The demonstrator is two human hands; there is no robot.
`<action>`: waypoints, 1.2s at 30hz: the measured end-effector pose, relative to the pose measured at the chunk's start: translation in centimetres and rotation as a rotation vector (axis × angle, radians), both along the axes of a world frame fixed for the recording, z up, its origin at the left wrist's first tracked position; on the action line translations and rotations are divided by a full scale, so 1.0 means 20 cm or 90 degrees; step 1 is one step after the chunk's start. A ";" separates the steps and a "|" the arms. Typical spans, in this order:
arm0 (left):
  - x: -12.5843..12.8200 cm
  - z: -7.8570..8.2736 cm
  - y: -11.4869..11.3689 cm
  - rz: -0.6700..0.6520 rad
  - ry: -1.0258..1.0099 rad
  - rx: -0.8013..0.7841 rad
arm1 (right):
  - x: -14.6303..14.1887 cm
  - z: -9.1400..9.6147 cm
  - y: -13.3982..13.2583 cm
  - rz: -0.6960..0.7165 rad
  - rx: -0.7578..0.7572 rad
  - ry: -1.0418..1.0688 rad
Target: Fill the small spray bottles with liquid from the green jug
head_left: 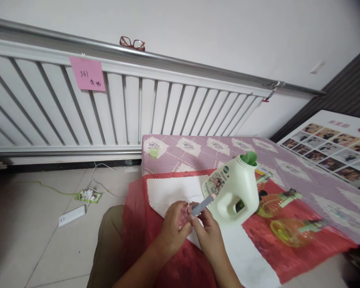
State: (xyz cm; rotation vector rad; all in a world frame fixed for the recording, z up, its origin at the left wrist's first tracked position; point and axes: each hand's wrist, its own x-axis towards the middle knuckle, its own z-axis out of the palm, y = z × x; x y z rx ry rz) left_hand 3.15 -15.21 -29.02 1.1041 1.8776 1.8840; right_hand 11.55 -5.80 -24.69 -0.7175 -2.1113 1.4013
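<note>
My left hand (174, 224) is closed around a small clear pinkish container (184, 212) that is mostly hidden by the fingers. My right hand (208, 230) pinches a slim grey tube with a pink tip (202, 205), its lower end at the small container. Both hands hover over a white cloth (171, 190) laid on a red mesh sheet (267, 236). Just right of the hands stands a pale green detergent jug (235, 190) with its green spout (249, 158) uncapped.
Two clear orange spray bottles (291, 232) lie on the red sheet to the right. A green cap (154, 152) sits at the table's far left corner. A radiator (78, 108) with a pink note (87, 73) and red glasses (132, 43) lines the wall. A white device (72, 215) and cables lie on the floor.
</note>
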 end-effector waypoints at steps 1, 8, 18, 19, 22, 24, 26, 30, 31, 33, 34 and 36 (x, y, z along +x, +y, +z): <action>0.00 -0.01 0.00 0.001 0.002 0.001 | 0.00 -0.01 0.00 -0.004 -0.004 0.008; 0.00 -0.03 0.00 0.002 0.008 0.010 | 0.02 -0.01 0.02 0.006 -0.014 0.043; -0.01 0.01 -0.01 -0.015 0.008 0.008 | 0.01 0.05 0.03 0.059 0.067 -0.020; -0.01 0.02 -0.01 -0.016 0.008 0.009 | 0.01 0.06 0.04 0.068 0.074 -0.024; -0.01 0.02 -0.01 -0.016 0.004 0.013 | 0.01 0.09 0.04 0.097 0.094 -0.039; 0.00 0.01 -0.01 -0.014 -0.002 0.011 | 0.01 0.11 0.04 0.109 0.103 -0.045; 0.00 0.01 -0.01 -0.012 -0.007 0.010 | 0.00 0.12 0.04 0.106 0.108 -0.046; 0.00 0.01 -0.01 -0.010 -0.030 0.003 | -0.01 0.11 0.02 0.059 0.130 -0.062; 0.00 0.02 -0.01 -0.011 -0.037 0.001 | -0.02 0.10 0.01 0.044 0.135 -0.065; 0.00 0.02 -0.01 -0.014 -0.050 0.001 | -0.02 0.08 -0.01 0.018 0.133 -0.063; 0.00 0.03 -0.01 -0.021 -0.058 0.003 | -0.03 0.07 -0.01 0.009 0.129 -0.058; 0.00 0.04 -0.02 -0.043 -0.088 0.001 | -0.03 0.05 -0.03 -0.003 0.118 -0.044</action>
